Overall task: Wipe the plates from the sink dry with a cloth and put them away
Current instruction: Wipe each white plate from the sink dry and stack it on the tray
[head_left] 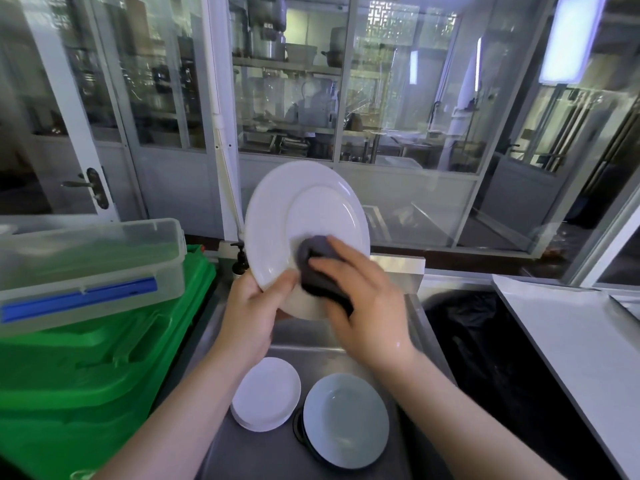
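A large white plate is held upright above the steel sink. My left hand grips its lower left rim, thumb on the face. My right hand presses a dark grey cloth against the lower part of the plate's face. Down in the sink lie a small stack of white plates and, to its right, a pale deep plate resting on something dark.
Green plastic crates stand at the left with a clear lidded box on top. A soap dispenser stands behind the sink. A black-lined bin and a white counter are on the right. Glass partitions rise behind.
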Motion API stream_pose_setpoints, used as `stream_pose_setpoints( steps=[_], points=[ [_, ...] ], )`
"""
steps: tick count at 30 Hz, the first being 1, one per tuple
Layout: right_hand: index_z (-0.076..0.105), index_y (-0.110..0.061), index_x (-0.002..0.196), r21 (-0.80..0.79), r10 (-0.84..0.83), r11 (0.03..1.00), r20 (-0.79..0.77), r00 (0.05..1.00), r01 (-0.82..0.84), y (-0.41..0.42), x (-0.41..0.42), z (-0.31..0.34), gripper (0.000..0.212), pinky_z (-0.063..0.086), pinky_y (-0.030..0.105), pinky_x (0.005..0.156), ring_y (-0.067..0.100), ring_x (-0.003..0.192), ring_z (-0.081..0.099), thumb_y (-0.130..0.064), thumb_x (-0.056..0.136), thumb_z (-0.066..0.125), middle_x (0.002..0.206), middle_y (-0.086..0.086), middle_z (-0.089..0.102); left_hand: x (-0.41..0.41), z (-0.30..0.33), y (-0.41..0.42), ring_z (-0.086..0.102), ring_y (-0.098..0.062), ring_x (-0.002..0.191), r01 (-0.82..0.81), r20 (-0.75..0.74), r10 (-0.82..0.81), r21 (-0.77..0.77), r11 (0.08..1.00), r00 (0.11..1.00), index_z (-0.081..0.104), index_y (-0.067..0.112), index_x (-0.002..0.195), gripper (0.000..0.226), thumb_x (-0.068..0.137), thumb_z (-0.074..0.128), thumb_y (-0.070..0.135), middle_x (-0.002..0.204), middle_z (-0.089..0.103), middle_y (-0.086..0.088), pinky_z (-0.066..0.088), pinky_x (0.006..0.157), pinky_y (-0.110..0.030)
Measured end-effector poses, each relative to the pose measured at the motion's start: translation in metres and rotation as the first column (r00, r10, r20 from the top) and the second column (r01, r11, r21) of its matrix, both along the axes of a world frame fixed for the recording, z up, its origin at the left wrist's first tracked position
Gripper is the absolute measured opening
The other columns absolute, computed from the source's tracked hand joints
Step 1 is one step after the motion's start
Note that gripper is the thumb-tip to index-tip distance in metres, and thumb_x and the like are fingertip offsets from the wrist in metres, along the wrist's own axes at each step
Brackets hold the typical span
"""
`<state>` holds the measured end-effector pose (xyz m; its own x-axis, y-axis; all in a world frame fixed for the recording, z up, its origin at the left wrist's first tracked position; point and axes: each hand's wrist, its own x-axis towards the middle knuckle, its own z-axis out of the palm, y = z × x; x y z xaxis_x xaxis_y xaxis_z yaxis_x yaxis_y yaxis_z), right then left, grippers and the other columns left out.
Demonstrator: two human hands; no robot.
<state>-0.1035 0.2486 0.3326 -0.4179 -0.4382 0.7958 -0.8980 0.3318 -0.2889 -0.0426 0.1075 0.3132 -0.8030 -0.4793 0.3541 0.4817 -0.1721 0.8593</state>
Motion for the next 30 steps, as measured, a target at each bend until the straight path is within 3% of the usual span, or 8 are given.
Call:
stream_pose_setpoints(
  steps=[4, 8, 14, 17, 20, 23, 26, 30],
  points=[
    [0.071, -0.014, 0.113, 0.022, 0.051, 0.998, 0.017, 0.999, -0.051, 0.006, -0.009, 0.002, 0.048, 0.048, 0.033, 0.096, 0.028, 0.113, 0.06, 0.001, 0.069, 0.06, 0.134, 0.006, 0.057, 0.004, -0.007, -0.005, 0.069, -0.017, 0.088, 0.007, 0.044, -0.005, -0.046, 0.999, 0.999, 0.077, 0.032, 0.093, 0.025, 0.069, 0.069, 0.033, 0.092, 0.075, -0.001, 0.057, 0.075, -0.036],
    [0.07, -0.018, 0.116, -0.053, -0.175, 0.98, 0.206, 0.963, 0.189, 0.008, -0.026, 0.019, 0.041, 0.046, 0.03, 0.095, 0.022, 0.12, 0.056, 0.0, 0.079, 0.066, 0.135, 0.001, 0.056, 0.006, -0.01, -0.002, 0.071, -0.015, 0.089, 0.047, 0.089, -0.035, -0.14, 0.989, 0.995, 0.076, 0.034, 0.092, 0.026, 0.068, 0.068, 0.039, 0.092, 0.076, 0.002, 0.057, 0.076, -0.035],
    [0.072, -0.013, 0.109, -0.009, 0.072, 0.997, -0.099, 0.992, -0.073, -0.002, -0.001, 0.012, 0.039, 0.049, 0.03, 0.095, 0.027, 0.113, 0.061, -0.01, 0.075, 0.054, 0.131, 0.01, 0.059, 0.003, -0.011, 0.004, 0.068, -0.016, 0.086, -0.013, 0.105, 0.026, -0.118, 0.993, 0.994, 0.075, 0.031, 0.093, 0.026, 0.069, 0.069, 0.038, 0.089, 0.075, 0.0, 0.054, 0.076, -0.04],
    [0.071, -0.011, 0.113, -0.077, -0.031, 0.996, 0.015, 0.999, 0.032, -0.002, -0.022, 0.028, 0.041, 0.037, 0.014, 0.099, 0.022, 0.116, 0.056, 0.002, 0.075, 0.061, 0.131, 0.012, 0.057, 0.004, -0.008, 0.007, 0.066, -0.02, 0.087, 0.019, 0.109, -0.001, -0.164, 0.986, 0.994, 0.075, 0.03, 0.088, 0.024, 0.068, 0.068, 0.042, 0.089, 0.074, -0.002, 0.053, 0.081, -0.052],
    [0.068, -0.014, 0.119, -0.072, -0.114, 0.99, 0.133, 0.984, 0.124, 0.0, -0.033, 0.031, 0.044, 0.04, 0.022, 0.096, 0.029, 0.116, 0.056, 0.003, 0.078, 0.067, 0.134, 0.012, 0.051, 0.006, -0.008, 0.007, 0.064, -0.023, 0.087, 0.019, 0.11, -0.002, -0.157, 0.987, 0.994, 0.075, 0.03, 0.086, 0.023, 0.069, 0.068, 0.042, 0.089, 0.072, -0.004, 0.049, 0.087, -0.061],
    [0.069, -0.01, 0.115, -0.075, -0.027, 0.997, 0.028, 0.999, 0.029, 0.001, -0.02, 0.014, 0.044, 0.043, 0.027, 0.098, 0.028, 0.115, 0.056, 0.001, 0.073, 0.065, 0.13, 0.011, 0.052, 0.006, -0.01, 0.007, 0.065, -0.02, 0.087, 0.006, 0.097, 0.009, -0.151, 0.989, 0.995, 0.075, 0.029, 0.089, 0.021, 0.071, 0.069, 0.038, 0.089, 0.073, -0.003, 0.053, 0.081, -0.055],
    [0.07, -0.009, 0.113, -0.039, 0.121, 0.992, -0.052, 0.991, -0.123, -0.003, -0.006, 0.007, 0.047, 0.041, 0.026, 0.103, 0.025, 0.119, 0.055, 0.003, 0.068, 0.064, 0.133, 0.008, 0.052, 0.003, -0.008, 0.006, 0.069, -0.011, 0.084, 0.006, 0.088, 0.005, -0.122, 0.993, 0.996, 0.075, 0.034, 0.09, 0.02, 0.076, 0.066, 0.023, 0.088, 0.076, 0.002, 0.056, 0.07, -0.03],
    [0.072, -0.011, 0.11, 0.018, 0.191, 0.982, -0.106, 0.976, -0.19, -0.008, 0.0, 0.019, 0.046, 0.04, 0.031, 0.103, 0.03, 0.115, 0.055, 0.006, 0.068, 0.059, 0.133, 0.008, 0.054, 0.004, -0.013, 0.003, 0.07, -0.016, 0.087, 0.082, 0.073, -0.078, -0.054, 0.995, 0.994, 0.075, 0.03, 0.095, 0.024, 0.074, 0.069, 0.021, 0.092, 0.075, -0.002, 0.054, 0.068, -0.029]
  ],
)
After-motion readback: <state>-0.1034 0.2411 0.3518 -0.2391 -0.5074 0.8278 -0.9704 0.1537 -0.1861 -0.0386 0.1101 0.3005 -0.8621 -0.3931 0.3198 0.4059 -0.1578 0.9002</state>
